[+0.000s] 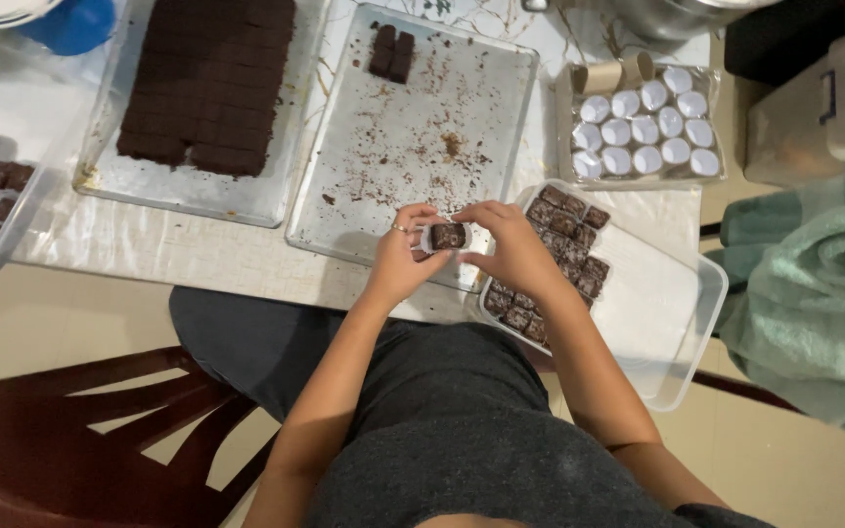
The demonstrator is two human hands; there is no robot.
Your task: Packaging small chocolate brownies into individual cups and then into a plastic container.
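At the centre of the frame both hands meet: the left hand (401, 256) and right hand (511, 246) pinch one brownie (448, 236) in a white cup between their fingertips. The half-filled tub (682, 337) lies just right, nearer the right hand.

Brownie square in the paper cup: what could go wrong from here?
1. Both the left hand and right hand pinch the brownie piece in its white paper cup in the air above the crumb-strewn tray; a hard squeeze could crumble it.
2. The clear plastic box of wrapped pieces overhangs the table edge; a nudge from the right forearm might tip it.
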